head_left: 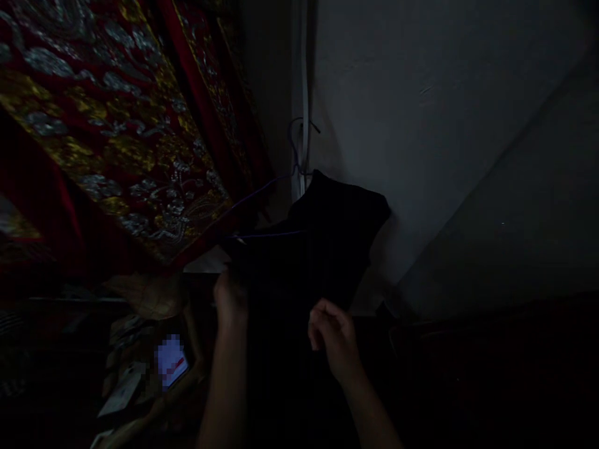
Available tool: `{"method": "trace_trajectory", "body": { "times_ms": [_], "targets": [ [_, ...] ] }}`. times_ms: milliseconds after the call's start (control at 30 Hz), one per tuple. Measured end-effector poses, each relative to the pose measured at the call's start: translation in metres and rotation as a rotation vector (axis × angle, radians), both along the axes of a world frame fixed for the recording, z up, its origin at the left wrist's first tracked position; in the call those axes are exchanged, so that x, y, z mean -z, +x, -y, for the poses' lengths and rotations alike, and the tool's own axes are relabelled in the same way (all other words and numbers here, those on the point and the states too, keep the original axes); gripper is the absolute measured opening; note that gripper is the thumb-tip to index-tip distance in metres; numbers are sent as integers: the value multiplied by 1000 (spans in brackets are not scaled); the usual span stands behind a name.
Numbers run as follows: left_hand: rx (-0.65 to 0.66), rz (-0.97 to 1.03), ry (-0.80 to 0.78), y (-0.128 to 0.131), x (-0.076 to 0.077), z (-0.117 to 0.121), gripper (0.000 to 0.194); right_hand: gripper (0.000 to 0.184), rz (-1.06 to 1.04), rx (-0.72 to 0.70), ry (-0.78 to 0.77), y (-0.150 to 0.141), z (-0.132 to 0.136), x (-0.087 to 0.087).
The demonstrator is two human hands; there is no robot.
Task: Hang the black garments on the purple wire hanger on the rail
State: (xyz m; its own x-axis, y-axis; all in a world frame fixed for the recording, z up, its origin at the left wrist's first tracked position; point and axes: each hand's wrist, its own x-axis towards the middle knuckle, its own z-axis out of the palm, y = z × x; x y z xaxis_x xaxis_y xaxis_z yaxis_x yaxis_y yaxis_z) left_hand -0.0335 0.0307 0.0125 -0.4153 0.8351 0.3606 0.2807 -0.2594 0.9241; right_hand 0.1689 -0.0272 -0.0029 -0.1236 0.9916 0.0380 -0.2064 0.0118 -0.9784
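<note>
A black garment [334, 218] hangs on a thin blue-purple wire hanger [262, 187], whose hook catches at a pale vertical strip on the wall. The right side of the hanger is inside the cloth, while its left arm is bare. My left hand [229, 299] is closed at the garment's left edge; its fingertips are dark and slightly blurred. Lower down, in front of the cloth, my right hand [332, 330] has its fingers curled in a pinch against the black fabric. The dark hides the folds between the fingers.
Red cloth with gold and silver embroidery [135, 137] hangs at the left, close to the hanger. A grey wall [421, 125] stands behind. At lower left, a lit screen [171, 362] lies among dim objects. The lower right is very dark.
</note>
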Motion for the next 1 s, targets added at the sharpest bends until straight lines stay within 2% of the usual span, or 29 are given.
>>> {"method": "trace_trajectory", "body": {
  "times_ms": [33, 100, 167, 200, 267, 367, 433, 500, 567, 633, 700, 767, 867, 900, 933, 1000],
  "targets": [
    [-3, 57, -29, 16, 10, 4, 58, 38, 19, 42, 12, 5, -1, 2],
    [29, 143, -81, 45, 21, 10, 46, 32, 68, 208, 76, 16, -7, 4],
    [59, 193, -98, 70, 17, 15, 36, 27, 114, 405, 203, 25, -17, 2],
    [92, 203, -95, 80, 11, 18, 33, 29, 133, 455, 272, 28, -22, 1],
    [193, 194, -42, 97, -9, 21, 28, 38, 160, 384, 346, 32, -28, -4],
    [364, 56, 114, 108, -42, 20, 22, 43, 160, 127, 248, 32, -30, -16],
    [407, -62, 167, 106, -55, 15, 22, 39, 130, -1, 128, 33, -31, -27],
    [515, -136, 150, 98, -60, 8, 29, 33, 107, -111, 39, 36, -35, -41],
    [701, -158, 70, 88, -54, 3, 40, 26, 119, -195, 25, 43, -42, -59],
    [864, -174, -67, 79, -43, -1, 48, 15, 179, -216, 118, 53, -51, -79],
    [943, -239, -207, 69, -29, -2, 48, 11, 292, -122, 307, 64, -62, -97],
    [957, -327, -273, 56, -21, -4, 42, 9, 391, 120, 504, 73, -78, -110],
    [805, -425, -241, 30, -24, -9, 33, 24, 353, 508, 626, 75, -113, -114],
    [747, -459, -237, 20, -28, -10, 33, 27, 315, 559, 622, 73, -126, -111],
    [701, -496, -246, 10, -33, -11, 32, 31, 291, 550, 604, 70, -139, -107],
    [673, -570, -298, -7, -40, -10, 34, 44, 308, 401, 534, 61, -162, -96]
  ]
}}
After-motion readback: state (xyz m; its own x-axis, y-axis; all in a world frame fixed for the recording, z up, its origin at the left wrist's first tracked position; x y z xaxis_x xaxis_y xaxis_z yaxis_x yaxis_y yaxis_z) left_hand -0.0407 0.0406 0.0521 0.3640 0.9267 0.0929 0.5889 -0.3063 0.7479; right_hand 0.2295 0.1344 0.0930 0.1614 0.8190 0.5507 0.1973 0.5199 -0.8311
